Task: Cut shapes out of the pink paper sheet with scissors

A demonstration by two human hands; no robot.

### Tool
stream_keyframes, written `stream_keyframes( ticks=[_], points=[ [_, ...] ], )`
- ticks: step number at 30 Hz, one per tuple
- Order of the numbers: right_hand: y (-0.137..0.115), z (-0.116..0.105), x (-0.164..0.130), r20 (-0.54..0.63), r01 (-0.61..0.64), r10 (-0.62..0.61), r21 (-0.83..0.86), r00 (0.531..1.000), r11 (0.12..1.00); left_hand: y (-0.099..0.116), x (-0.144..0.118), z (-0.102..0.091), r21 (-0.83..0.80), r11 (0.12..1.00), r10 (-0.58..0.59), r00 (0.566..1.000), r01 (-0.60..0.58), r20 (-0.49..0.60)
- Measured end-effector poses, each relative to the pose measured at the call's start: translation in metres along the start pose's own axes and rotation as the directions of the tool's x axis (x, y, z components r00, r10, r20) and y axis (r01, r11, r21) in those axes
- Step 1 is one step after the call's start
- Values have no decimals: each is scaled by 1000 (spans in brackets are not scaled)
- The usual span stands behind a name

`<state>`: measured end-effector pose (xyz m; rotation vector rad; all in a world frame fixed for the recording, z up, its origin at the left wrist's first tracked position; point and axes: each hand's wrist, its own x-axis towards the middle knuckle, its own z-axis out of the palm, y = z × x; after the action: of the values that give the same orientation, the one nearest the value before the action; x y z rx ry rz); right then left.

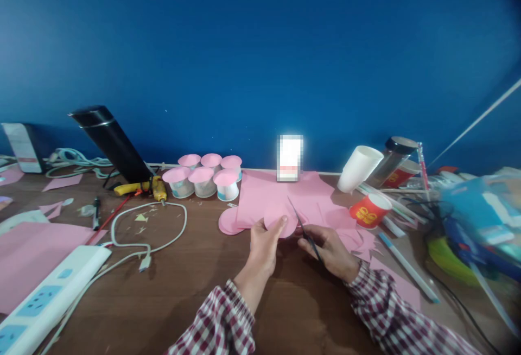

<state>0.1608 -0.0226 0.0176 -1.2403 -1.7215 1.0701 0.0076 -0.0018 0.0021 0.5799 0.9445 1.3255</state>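
I see my left hand [264, 243] pinching a round pink paper piece [280, 220] by its near edge, just above the brown worktop [195, 279]. My right hand [328, 249] is closed around thin black scissors [303, 227] (blades pointing up at the paper). Pink-topped cups [203, 180] stand behind, near a red cup [369, 210].

Your brown wooden worktop [203, 284], crowded with craft things.

On it you have pink paper sheets [285, 195], six pink-topped cups [203, 178], a yellow glue gun [142, 188], a white power strip [49, 295] with its cable [163, 246], a tipped red cup [369, 211] and a pen [407, 267].
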Motion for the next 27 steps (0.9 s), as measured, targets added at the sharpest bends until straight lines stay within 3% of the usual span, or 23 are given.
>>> stream_keyframes(
  ticks=[20,27],
  points=[
    [1,0,0,4,-26,26,26,1000,999,2,-1,1,-13,1000,9,1000,-8,1],
    [-2,1,1,3,-27,27,65,1000,998,-3,1,-2,57,998,30,1000,-30,3]
  ],
)
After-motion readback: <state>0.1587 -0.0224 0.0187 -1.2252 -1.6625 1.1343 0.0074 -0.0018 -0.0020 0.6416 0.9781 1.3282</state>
